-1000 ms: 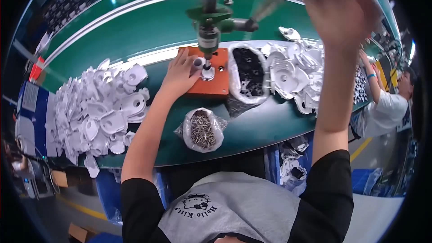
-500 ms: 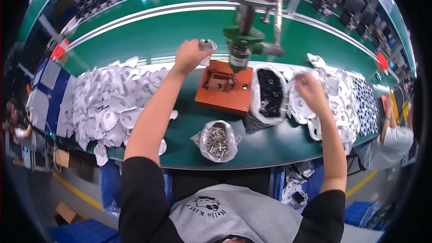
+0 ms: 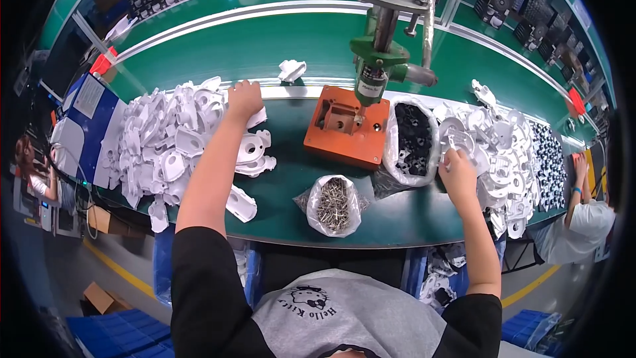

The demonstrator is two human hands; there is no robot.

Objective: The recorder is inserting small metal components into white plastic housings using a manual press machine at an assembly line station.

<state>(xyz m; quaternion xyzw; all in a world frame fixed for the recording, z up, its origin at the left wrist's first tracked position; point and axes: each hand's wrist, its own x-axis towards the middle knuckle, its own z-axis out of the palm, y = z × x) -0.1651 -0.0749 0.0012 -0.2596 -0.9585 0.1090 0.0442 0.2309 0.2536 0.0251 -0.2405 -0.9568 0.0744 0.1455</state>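
Note:
My left hand point(image 3: 246, 99) is over the right edge of a heap of white plastic parts point(image 3: 173, 159). Its fingers are curled around a white plastic part point(image 3: 258, 118), which shows below the palm. My right hand point(image 3: 458, 171) is closed in a pinch beside the white ring-shaped parts point(image 3: 507, 152) on the right; what sits between its fingertips is hidden. Between my hands stands an orange fixture block point(image 3: 344, 142) beneath a green hand press point(image 3: 372, 76). A single white part point(image 3: 291, 71) lies on the green conveyor point(image 3: 218, 59) beyond.
A bag of black parts point(image 3: 412, 142) stands right of the block, and a bag of metal pins point(image 3: 333, 207) in front. Small dark-and-white pieces point(image 3: 548, 166) cover the far right. The press lever point(image 3: 429, 26) rises above. Another person point(image 3: 576, 219) works at the right.
My left hand has let go of a white part, now on the conveyor, and moved left to the heap. My right hand has come nearer to me, in front of the right-hand parts.

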